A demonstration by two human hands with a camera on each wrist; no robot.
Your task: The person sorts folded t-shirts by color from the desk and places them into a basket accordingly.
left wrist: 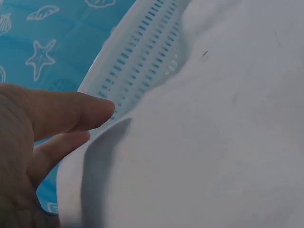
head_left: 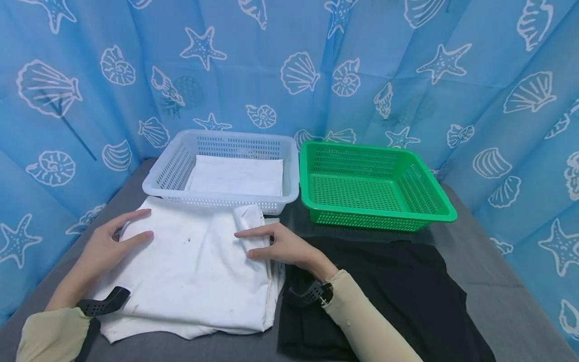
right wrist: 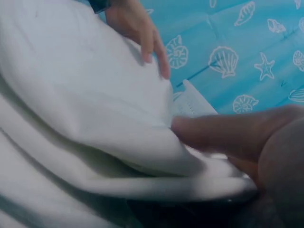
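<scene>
A folded white garment lies on the table in several layers, creased, with a few small dark specks on it. My left hand is at its upper left edge, thumb and forefinger spread apart; in the left wrist view the extended fingers are right beside the cloth. Over the upper right corner is my right hand, its forefinger and thumb stretched over the fabric beside a raised fold. From the right wrist, the thumb touches the cloth, while the lower fingers are mostly hidden.
Behind the garment stands a white perforated basket holding a folded white cloth. A green perforated basket is to its right. Black cloth lies spread under the right forearm. A blue curtain with shell prints surrounds the grey table.
</scene>
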